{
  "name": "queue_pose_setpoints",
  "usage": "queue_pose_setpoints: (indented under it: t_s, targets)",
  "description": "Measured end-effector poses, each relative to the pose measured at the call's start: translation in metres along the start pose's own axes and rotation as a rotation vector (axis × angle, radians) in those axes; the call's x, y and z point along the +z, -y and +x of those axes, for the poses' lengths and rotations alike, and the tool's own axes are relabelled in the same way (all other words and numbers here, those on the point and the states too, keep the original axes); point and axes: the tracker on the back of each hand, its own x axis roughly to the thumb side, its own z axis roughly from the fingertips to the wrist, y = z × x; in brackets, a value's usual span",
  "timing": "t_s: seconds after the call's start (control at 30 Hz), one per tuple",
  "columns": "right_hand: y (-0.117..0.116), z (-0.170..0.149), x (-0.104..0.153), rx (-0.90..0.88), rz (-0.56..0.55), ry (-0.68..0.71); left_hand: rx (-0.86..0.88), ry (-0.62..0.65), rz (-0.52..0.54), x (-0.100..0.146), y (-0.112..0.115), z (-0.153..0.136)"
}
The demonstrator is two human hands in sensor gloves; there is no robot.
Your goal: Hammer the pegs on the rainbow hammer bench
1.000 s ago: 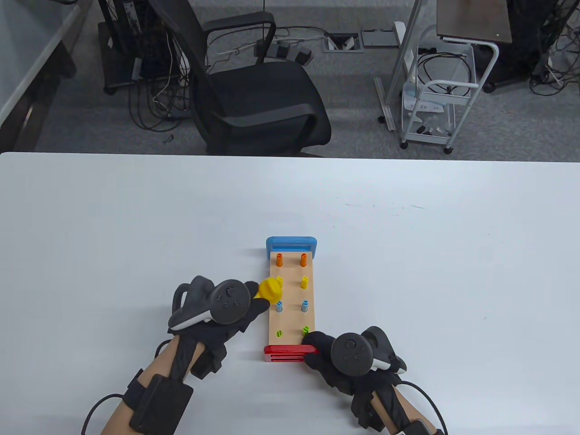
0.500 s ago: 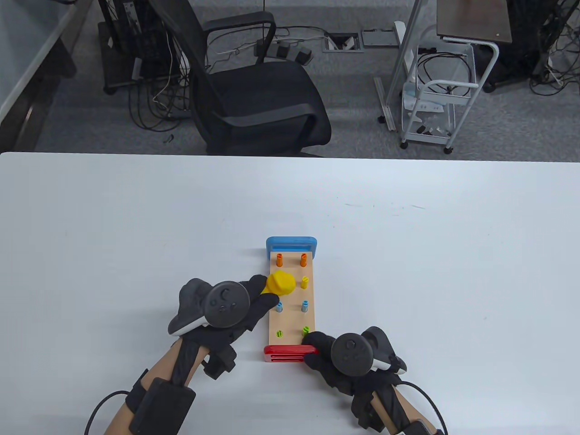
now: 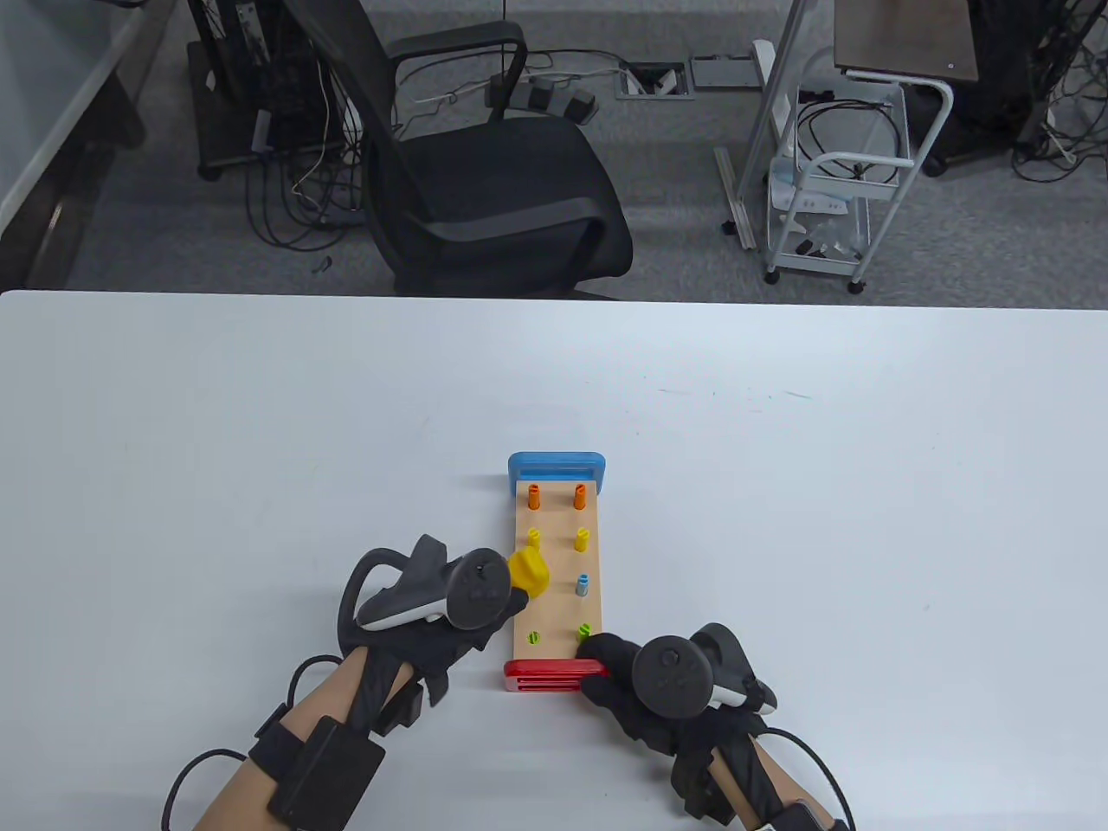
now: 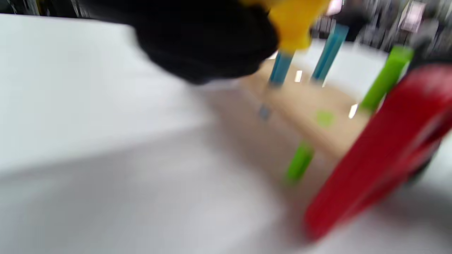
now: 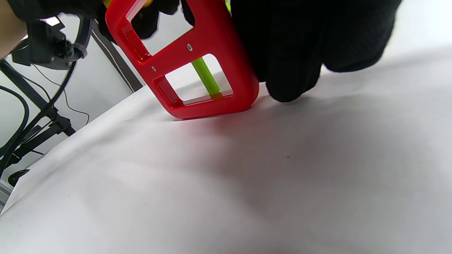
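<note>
The hammer bench (image 3: 557, 606) is a wooden board with a blue end (image 3: 556, 466) far and a red end (image 3: 552, 674) near, bearing orange, yellow, blue and green pegs in pairs. My left hand (image 3: 450, 606) grips a yellow hammer (image 3: 529, 573), whose head sits down on the left blue peg, hiding it. In the blurred left wrist view the hammer head (image 4: 295, 24) meets the blue peg (image 4: 280, 67). My right hand (image 3: 645, 684) holds the red end at its right corner; the right wrist view shows the fingers against the red frame (image 5: 197, 60). The left green peg (image 3: 533, 638) sits low.
The white table (image 3: 866, 485) spreads wide around the bench. A black office chair (image 3: 485, 190) and a white cart (image 3: 831, 199) stand on the floor beyond the far edge.
The hammer head rose over the left yellow peg, then came down toward me onto the left blue peg. My left hand tilted with it. My right hand and the bench stayed put.
</note>
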Motion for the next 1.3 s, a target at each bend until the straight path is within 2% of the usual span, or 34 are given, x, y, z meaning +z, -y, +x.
queue_pose_setpoints:
  t_s: [0.03,0.07,0.1,0.13,0.2,0.23,0.3,0.33,0.37,0.43,0.5,0.57,0.6,0.63,0.67,0.7,0.73,0.77,0.83,0.87,0.93,0.97,1.0,1.03,1.07,1.1,1.13,1.2,1.3]
  targets:
    - [0.000,0.000,0.000,0.000,-0.001,0.000,-0.068,-0.009,-0.102,0.003,-0.010,0.001]
    - [0.000,0.000,0.000,-0.001,-0.001,0.000,-0.054,-0.011,-0.050,0.006,-0.015,0.002]
    - [0.000,0.000,0.000,-0.001,-0.001,0.001,-0.001,0.019,0.075,0.010,-0.020,0.001]
    - [0.000,0.000,0.000,0.000,-0.001,0.000,0.066,0.032,0.139,0.012,-0.022,0.001]
    - [0.000,0.000,0.000,-0.002,-0.002,0.002,0.142,0.068,0.178,0.012,-0.016,-0.001]
    - [0.000,0.000,0.000,-0.002,-0.003,0.002,0.114,0.078,0.141,0.008,-0.009,-0.001]
    - [0.000,0.000,0.000,-0.001,-0.002,0.001,-0.137,0.008,-0.179,-0.005,0.017,-0.002]
    - [0.000,0.000,0.000,-0.001,-0.003,0.001,-0.117,0.061,-0.199,0.000,0.007,-0.008]
    - [0.000,0.000,0.000,0.001,-0.002,0.000,0.030,0.056,-0.012,0.003,0.001,-0.005]
    - [-0.001,0.000,0.000,0.000,-0.005,0.001,0.056,0.071,-0.003,0.007,-0.011,-0.005]
    - [-0.001,0.000,0.000,-0.002,-0.006,0.001,0.148,0.096,0.117,0.015,-0.024,-0.005]
    - [-0.001,0.000,0.000,-0.002,-0.004,0.001,0.187,0.103,0.186,0.015,-0.023,-0.005]
    - [-0.001,0.000,0.000,-0.003,-0.005,0.002,0.148,0.093,0.166,0.010,-0.015,-0.006]
    - [-0.001,0.000,0.000,-0.003,-0.004,0.002,0.071,0.076,0.100,0.005,-0.007,-0.005]
    - [-0.001,0.000,0.000,-0.002,-0.004,0.001,-0.175,0.016,-0.169,-0.008,0.011,-0.004]
    - [-0.001,0.000,0.000,-0.001,-0.003,0.000,-0.211,0.007,-0.259,0.002,-0.003,-0.008]
    - [-0.001,0.000,0.000,0.001,-0.007,0.000,-0.068,0.053,-0.135,0.002,-0.007,-0.009]
    - [-0.001,0.000,0.000,0.001,-0.010,0.000,-0.012,0.046,-0.025,0.005,-0.015,-0.006]
    - [-0.001,0.000,0.000,-0.004,-0.009,0.001,0.050,0.077,0.006,0.011,-0.032,-0.003]
    - [-0.001,0.000,0.000,-0.004,-0.007,0.000,0.079,0.093,0.073,0.014,-0.036,-0.001]
    - [-0.001,0.000,0.000,-0.002,-0.007,0.000,0.113,0.117,0.177,0.012,-0.028,0.000]
    - [-0.001,0.000,0.000,-0.003,-0.007,0.001,0.058,0.102,0.150,0.005,-0.015,0.000]
    - [-0.001,0.000,0.000,-0.003,-0.007,0.000,-0.037,0.079,0.038,-0.003,-0.002,0.000]
    - [-0.001,0.000,0.000,-0.002,-0.007,0.000,-0.261,-0.010,-0.255,-0.014,0.010,-0.001]
    - [-0.001,0.000,0.000,-0.001,-0.006,-0.001,-0.177,0.057,-0.224,-0.006,0.002,-0.004]
    - [-0.001,0.000,0.000,0.001,-0.007,-0.003,-0.017,0.059,-0.029,-0.003,-0.003,-0.002]
    - [-0.001,0.000,0.000,0.002,-0.007,-0.002,0.001,0.069,0.024,0.002,-0.013,-0.002]
    - [-0.001,-0.001,0.000,-0.001,-0.006,-0.001,0.073,0.079,0.064,0.009,-0.027,-0.001]
    - [-0.001,-0.001,0.000,0.000,-0.005,-0.001,0.121,0.113,0.128,0.014,-0.029,-0.001]
